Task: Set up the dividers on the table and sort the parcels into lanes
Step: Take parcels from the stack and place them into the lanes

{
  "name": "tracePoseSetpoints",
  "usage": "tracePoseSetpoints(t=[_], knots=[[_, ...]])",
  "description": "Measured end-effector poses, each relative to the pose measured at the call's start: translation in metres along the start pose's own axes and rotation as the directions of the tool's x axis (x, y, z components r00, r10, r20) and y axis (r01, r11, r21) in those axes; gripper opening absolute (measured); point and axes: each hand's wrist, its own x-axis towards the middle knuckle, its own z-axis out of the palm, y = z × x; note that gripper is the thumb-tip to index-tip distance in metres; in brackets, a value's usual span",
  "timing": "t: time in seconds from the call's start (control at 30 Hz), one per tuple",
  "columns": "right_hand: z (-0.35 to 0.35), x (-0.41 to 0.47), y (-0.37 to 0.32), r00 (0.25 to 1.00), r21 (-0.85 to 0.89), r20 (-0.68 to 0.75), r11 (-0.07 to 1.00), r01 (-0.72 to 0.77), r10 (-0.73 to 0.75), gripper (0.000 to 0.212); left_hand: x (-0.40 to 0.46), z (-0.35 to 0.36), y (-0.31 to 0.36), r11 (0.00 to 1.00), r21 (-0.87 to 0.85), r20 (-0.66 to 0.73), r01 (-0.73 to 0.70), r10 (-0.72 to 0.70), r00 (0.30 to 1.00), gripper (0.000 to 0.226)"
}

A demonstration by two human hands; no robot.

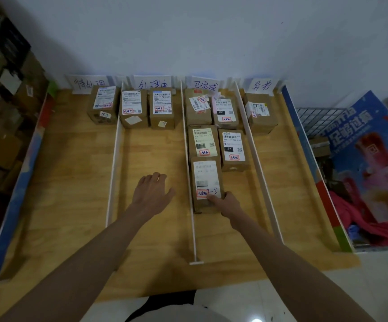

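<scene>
Three white dividers split the wooden table (72,182) into lanes: the left divider (113,163), the middle divider (189,182) and the right divider (255,159). My right hand (225,203) grips the near end of a brown parcel (207,180) in the third lane, behind several other parcels (232,147). My left hand (152,191) hovers flat over the second lane, fingers spread, holding nothing. Two parcels (161,108) stand at the far end of the second lane, one parcel (103,104) in the first, one parcel (260,113) in the fourth.
Handwritten lane signs (152,83) stand along the back wall. Tall coloured boards (309,159) fence the table's left and right sides. Stacked cartons (0,135) fill the left; a wire basket (318,119) and red cloth (374,219) lie at the right.
</scene>
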Motion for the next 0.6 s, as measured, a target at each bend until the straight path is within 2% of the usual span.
tracePoseSetpoints(t=[0.2, 0.37, 0.43, 0.53, 0.6], knots=[[-0.002, -0.005, -0.001, 1.0, -0.018, -0.016, 1.0, 0.013, -0.014, 0.054, -0.01, 0.003, -0.003, 1.0, 0.022, 0.013, 0.004, -0.004, 1.0, 0.06], [-0.017, -0.027, -0.008, 0.995, -0.124, -0.077, 0.991, 0.055, -0.065, 0.057, -0.022, -0.009, -0.004, 0.999, 0.045, 0.01, -0.013, 0.013, 1.0, 0.061], [-0.027, -0.04, -0.021, 0.982, -0.189, -0.13, 0.976, 0.11, -0.136, 0.062, -0.027, -0.022, -0.006, 0.998, 0.06, -0.01, -0.023, 0.024, 1.0, 0.06], [-0.035, -0.066, -0.044, 0.928, -0.341, -0.182, 0.906, 0.251, -0.325, 0.064, -0.035, -0.046, -0.017, 0.995, 0.09, -0.064, -0.034, 0.04, 0.997, 0.059], [-0.034, -0.087, -0.056, 0.877, -0.445, -0.194, 0.836, 0.321, -0.44, 0.055, -0.043, -0.064, -0.027, 0.995, 0.094, -0.106, -0.027, 0.037, 0.994, 0.059]])
